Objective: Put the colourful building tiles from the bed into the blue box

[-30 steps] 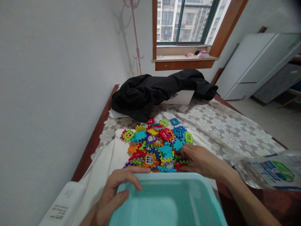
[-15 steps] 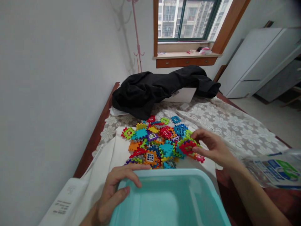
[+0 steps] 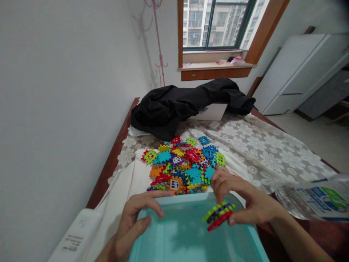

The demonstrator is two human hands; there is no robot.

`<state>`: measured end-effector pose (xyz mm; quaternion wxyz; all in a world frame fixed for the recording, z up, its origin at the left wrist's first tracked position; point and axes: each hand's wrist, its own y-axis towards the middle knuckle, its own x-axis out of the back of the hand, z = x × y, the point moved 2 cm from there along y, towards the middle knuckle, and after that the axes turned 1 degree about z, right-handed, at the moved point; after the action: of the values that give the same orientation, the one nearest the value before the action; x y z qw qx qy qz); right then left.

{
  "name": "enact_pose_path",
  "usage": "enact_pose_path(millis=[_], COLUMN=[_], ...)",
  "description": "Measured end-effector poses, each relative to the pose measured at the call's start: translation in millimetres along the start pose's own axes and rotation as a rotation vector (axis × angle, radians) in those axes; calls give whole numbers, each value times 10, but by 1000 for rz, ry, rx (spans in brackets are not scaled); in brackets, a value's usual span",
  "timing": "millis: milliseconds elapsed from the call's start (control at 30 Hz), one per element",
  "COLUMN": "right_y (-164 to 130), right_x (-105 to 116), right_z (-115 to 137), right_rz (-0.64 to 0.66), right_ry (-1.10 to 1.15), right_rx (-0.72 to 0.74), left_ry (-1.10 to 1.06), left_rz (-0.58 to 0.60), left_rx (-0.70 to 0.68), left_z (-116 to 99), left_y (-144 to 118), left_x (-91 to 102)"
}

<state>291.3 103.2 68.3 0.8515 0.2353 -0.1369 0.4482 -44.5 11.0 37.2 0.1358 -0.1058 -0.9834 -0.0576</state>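
Observation:
A pile of colourful plastic interlocking tiles (image 3: 183, 163) lies on a white cloth on the table. A teal plastic basin (image 3: 188, 233) stands just in front of the pile, nearest me. My left hand (image 3: 133, 222) grips the basin's near-left rim, fingers over its edge. My right hand (image 3: 242, 200) is above the basin's far right part and pinches a small stack of tiles (image 3: 218, 215), green, purple and red, held over the basin's inside.
A black garment (image 3: 185, 103) lies over a white box at the table's far end. The table carries a lace floral cloth (image 3: 272, 149). A plastic water bottle (image 3: 313, 202) lies at the right edge. A white device (image 3: 75, 236) sits at the near left, by the wall.
My right hand lifted several tiles from the pile's right side and carried them back toward me, over the basin. My left hand stayed on the rim.

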Motion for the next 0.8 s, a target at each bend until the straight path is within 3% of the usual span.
enact_pose_path(millis=[67, 167, 233, 267, 333, 400, 533, 800], right_y=[-5, -44, -76, -84, -78, -66, -68, -74], right_x=[17, 107, 184, 215, 251, 253, 230, 287], right_z=[-99, -330, -504, -583, -724, -842, -981, -987], right_rz=[-50, -396, -629, -676, -634, -506, -332, -420], right_ry=[38, 48, -140, -286, -563, -729, -799, -774], right_rx=[11, -35, -165, -235, -319, -334, -354, -318], left_ry=[4, 9, 8, 6, -1, -6, -6, 59], left_rz=[12, 32, 33, 28, 23, 28, 56, 42], left_rx=[-9, -23, -19, -14, -5, -1, -23, -59], left_z=[1, -13, -22, -24, -22, -16, -12, 8], left_y=[2, 14, 20, 22, 26, 33, 47, 30], left_x=[2, 3, 5, 6, 7, 8, 10, 34])
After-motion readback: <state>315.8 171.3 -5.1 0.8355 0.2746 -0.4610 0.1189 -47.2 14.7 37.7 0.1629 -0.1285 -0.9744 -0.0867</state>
